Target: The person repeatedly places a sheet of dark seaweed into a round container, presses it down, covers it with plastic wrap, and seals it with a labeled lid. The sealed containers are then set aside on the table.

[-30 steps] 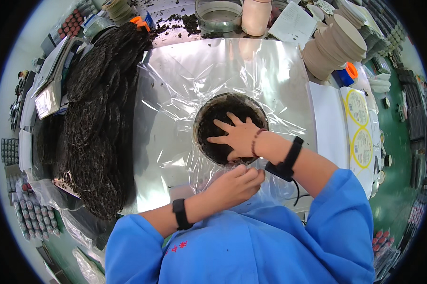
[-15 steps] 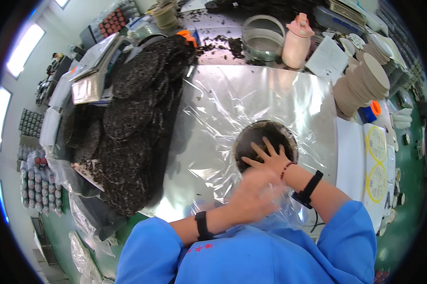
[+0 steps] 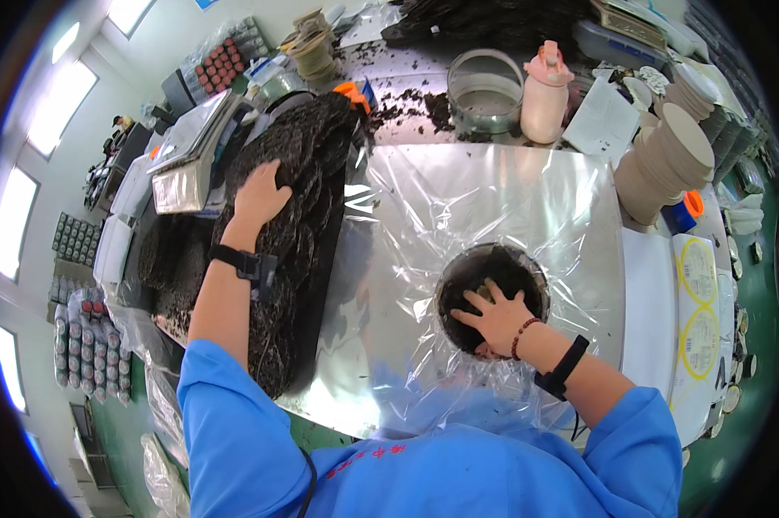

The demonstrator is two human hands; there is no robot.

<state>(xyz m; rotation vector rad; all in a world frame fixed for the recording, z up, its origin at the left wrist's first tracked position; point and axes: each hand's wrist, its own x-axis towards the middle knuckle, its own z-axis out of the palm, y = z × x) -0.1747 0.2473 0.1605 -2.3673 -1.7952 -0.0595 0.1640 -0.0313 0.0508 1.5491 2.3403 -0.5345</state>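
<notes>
At the left, a long pile of dark, flaky round sheets (image 3: 273, 345) lies overlapped, looking like dried seaweed. My left hand (image 3: 260, 194) rests on its upper part, thumb apart and the other fingers partly extended; I see nothing held in it. To the right, a round ring mold (image 3: 540, 281) stands on a sheet of clear plastic film (image 3: 398, 250). Dark flaky material (image 3: 500, 263) fills the ring. My right hand (image 3: 495, 321) lies over that material with its fingers spread, its heel near the ring's near rim.
Behind the film stand a clear round container (image 3: 484, 97) and a pink bottle (image 3: 546, 95). Dark crumbs (image 3: 406, 112) are scattered beside them. Stacked beige discs (image 3: 661, 164) and a blue-and-orange tape dispenser (image 3: 684, 211) sit at the right, with white label sheets (image 3: 696, 319) nearer.
My left hand has swung from beside the right hand out to the dark pile at the left. My right hand stays at the ring, where more loose dark material now shows.
</notes>
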